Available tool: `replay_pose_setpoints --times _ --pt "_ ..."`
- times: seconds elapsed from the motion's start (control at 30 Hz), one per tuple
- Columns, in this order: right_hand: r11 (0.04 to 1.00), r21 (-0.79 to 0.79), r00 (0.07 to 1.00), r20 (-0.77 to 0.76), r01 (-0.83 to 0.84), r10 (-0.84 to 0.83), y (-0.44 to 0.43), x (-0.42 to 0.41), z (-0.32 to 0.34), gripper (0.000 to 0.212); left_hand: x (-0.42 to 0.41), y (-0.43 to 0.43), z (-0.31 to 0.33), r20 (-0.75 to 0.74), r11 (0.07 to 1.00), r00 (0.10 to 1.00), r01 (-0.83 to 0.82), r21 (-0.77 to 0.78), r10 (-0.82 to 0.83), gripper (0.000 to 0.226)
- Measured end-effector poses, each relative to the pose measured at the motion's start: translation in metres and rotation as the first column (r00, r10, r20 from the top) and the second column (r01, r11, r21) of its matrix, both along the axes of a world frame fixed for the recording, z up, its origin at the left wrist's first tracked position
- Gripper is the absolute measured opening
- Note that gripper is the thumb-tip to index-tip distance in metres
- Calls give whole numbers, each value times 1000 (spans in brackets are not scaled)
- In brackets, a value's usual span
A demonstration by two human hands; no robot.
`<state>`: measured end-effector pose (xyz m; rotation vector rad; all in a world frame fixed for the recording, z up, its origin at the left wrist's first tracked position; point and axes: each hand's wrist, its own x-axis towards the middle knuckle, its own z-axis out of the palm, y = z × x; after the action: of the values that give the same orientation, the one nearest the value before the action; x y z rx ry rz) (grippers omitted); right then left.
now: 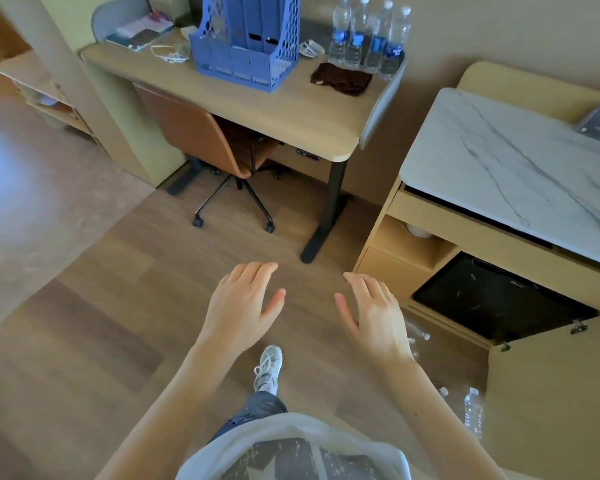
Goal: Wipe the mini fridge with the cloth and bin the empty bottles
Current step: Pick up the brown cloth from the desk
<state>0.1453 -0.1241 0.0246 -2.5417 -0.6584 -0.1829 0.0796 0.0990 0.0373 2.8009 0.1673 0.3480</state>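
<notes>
The dark brown cloth (pixel 342 79) lies crumpled near the right end of the desk (pixel 284 112), its long axis running along the desk, just in front of four upright water bottles (pixel 369 36). The black mini fridge (pixel 492 299) sits in the cabinet under the marble top, whose door (pixel 548 393) stands open, probably for access, with clear bottles (pixel 473 412) on the floor beside it. The left hand (pixel 243 306) and right hand (pixel 374 317) hover over the floor, fingers spread and holding nothing, well apart from the cloth, so I judge neither job is begun.

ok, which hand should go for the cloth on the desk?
Right, probably. Both are open and empty, but the cloth lies at the right end of the desk, more in line with the right hand than the left hand.
</notes>
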Motion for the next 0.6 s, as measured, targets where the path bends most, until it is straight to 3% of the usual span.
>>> replay_pose_setpoints --times 0.3,0.6 --pt "999 -26 999 -28 46 -47 95 118 -19 32 123 98 -15 -79 999 996 36 1 -36 39" --pt "986 2 986 -19 168 -168 150 237 3 32 265 162 8 -29 994 994 100 -34 -101 38"
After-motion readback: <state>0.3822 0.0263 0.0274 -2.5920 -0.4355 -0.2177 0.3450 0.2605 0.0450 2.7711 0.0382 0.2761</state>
